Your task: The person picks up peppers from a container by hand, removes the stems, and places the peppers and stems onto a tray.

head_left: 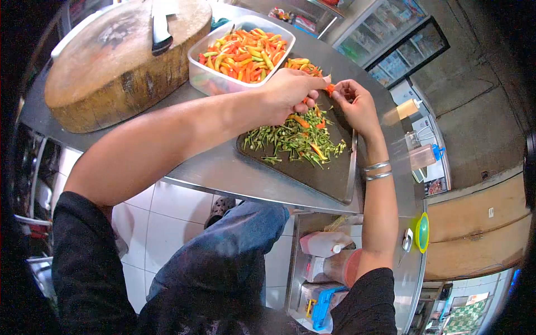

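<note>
Both hands are raised over a dark tray point(329, 177) on the metal table. My left hand point(293, 95) is curled, with red chili showing between its fingers. Close beside it, my right hand point(354, 105) pinches a small red chili point(330, 89), and the two hands' fingertips nearly meet. Beneath them lies a pile of green stems point(287, 139) with a few orange pieces mixed in. More chilies point(303, 66) lie on the tray behind my hands, partly hidden. A clear plastic container point(223, 84) full of orange, red and yellow chilies stands left of the tray.
A thick round wooden block point(111, 72) with a knife point(161, 34) on it stands at the left. At the right are a green bowl point(423, 231) and sauce bottles point(408, 109). Jugs point(326, 244) sit on a shelf below the table.
</note>
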